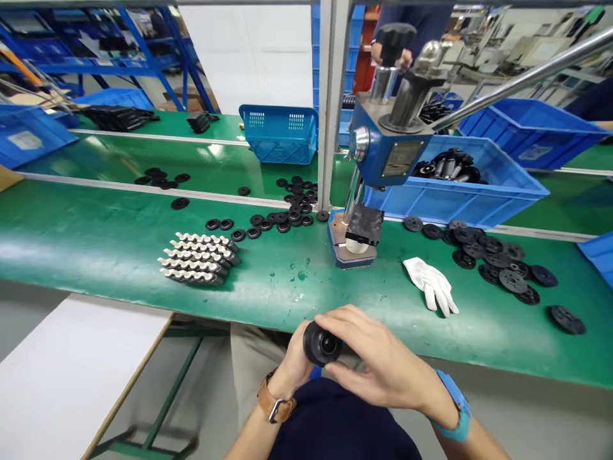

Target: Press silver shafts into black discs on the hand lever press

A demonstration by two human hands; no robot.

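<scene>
My left hand (295, 358) is wrapped round a black round part (322, 345) with a dark hole in its end, held just off the bench's front edge. My right hand (366, 351) has its fingers and thumb on the same part from the right side. The rest of the part is hidden behind my hands, so its full shape does not show. Beyond them stands a blue hand press (395, 150) with a black block (364, 225) over its base. A white glove (431, 285) lies on the bench to the right.
Rows of black parts with pale wavy tops (198, 259) stand at left. Black rings (282, 220) and black discs (512, 280) lie scattered on the green bench (287, 287). A blue bin (460, 198) of dark parts stands behind the press. The press's long lever (527, 73) reaches right.
</scene>
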